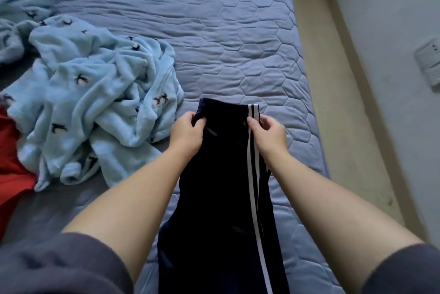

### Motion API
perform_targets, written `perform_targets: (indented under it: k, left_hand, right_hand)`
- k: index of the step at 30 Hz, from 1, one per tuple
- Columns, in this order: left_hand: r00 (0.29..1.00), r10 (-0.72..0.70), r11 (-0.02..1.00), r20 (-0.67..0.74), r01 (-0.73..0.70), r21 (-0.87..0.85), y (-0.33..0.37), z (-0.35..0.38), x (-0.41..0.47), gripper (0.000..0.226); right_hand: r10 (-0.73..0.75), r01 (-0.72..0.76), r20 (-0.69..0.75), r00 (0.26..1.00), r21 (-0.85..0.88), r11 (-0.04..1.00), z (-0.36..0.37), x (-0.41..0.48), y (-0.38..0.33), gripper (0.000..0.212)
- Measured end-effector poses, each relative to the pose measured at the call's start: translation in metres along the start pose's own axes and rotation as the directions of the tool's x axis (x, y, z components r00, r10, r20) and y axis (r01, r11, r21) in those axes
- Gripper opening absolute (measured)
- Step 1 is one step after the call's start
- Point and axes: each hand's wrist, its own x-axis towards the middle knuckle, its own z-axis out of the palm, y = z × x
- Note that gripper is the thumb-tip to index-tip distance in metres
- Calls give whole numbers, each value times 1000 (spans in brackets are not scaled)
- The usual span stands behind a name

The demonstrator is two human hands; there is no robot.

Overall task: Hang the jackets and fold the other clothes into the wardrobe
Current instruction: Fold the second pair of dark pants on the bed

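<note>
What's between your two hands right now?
In the head view, the end of the dark trousers spans it: left hand pinches one edge, right hand the white-striped edge.

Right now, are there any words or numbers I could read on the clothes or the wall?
None can be read.
Dark navy trousers with two white side stripes: stripes only, no lettering.
Light blue fleece garment: small dark bird pictures, no words.
White plate on the wall: blurred, nothing legible.

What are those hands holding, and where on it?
The left hand and right hand pinch the dark striped trousers near their far end, one on each side.
</note>
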Motion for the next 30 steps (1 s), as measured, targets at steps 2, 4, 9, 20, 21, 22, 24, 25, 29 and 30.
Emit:
perform_targets:
  k: [2,4,9,20,21,22,24,25,29,30]
  left_hand:
    - [1000,-16,1000,-4,16,18,-8,11,19,26]
    - [992,-116,992,45,113,54,-23,17,29,47]
    - [940,-334,939,72,326,105,-91,17,-15,61]
    - [814,-475,880,334,427,210,-140,2,-122,16]
    - [812,-473,881,340,427,204,-142,3,-131,14]
    - [817,-468,884,337,428,189,-145,4,-139,15]
    - [833,-461,887,305,436,150,-150,5,-155,18]
    - [836,-464,885,293,445,134,-152,5,-163,17]
    - [745,-542,823,389,563,69,-167,1,-205,23]
    - [706,-564,800,428,595,72,-171,-1,-219,25]
  right_hand:
    - [28,-28,0,1000,-39,999,8,17,10,42]
    - [87,-81,61,994,-93,992,11,23,27,51]
    - [260,-234,93,961,-222,947,-5,-18,81,43]
    - [471,-377,193,861,-379,845,-42,-110,130,18]
    - [486,-392,204,850,-372,842,-46,-120,135,15]
    - [498,-407,211,841,-361,839,-49,-129,140,13]
    - [516,-437,211,830,-327,838,-54,-146,148,12]
    - [529,-455,212,822,-313,834,-56,-154,152,13]
    - [603,-535,254,756,-289,794,-69,-187,163,13]
    - [617,-545,272,738,-297,784,-73,-195,165,13]
